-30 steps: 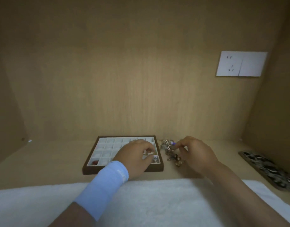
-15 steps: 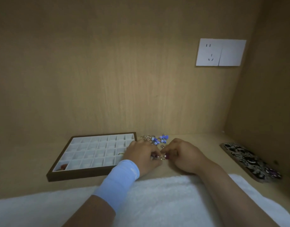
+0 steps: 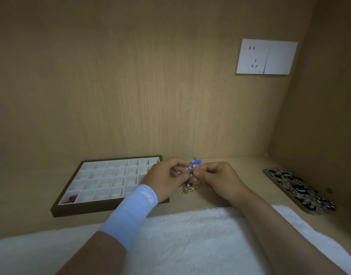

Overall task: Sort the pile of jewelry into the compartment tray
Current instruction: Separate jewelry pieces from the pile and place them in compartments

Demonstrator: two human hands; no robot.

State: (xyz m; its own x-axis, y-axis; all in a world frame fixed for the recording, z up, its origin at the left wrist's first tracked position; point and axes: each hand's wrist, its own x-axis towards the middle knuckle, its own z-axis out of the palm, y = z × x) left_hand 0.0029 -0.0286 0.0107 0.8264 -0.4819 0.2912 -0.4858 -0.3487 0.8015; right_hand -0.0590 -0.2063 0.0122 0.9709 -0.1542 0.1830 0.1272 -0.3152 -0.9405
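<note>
A dark-framed compartment tray with white cells lies on the wooden shelf at the left. One red piece sits in its near-left cell. Just right of the tray lies the jewelry pile, a tangle of gold, pearl and red bits. My left hand, with a light blue wristband, and my right hand meet over the pile. Both pinch a piece with blue-violet beads that sticks up between the fingertips. Part of the pile is hidden under the hands.
A patterned black-and-white case lies at the right by the side wall. A white fluffy towel covers the near edge under my forearms. A white wall socket is on the back panel.
My left hand has left the tray and joined the right hand over the pile. The blue-beaded piece is now lifted between both hands. The view has shifted right.
</note>
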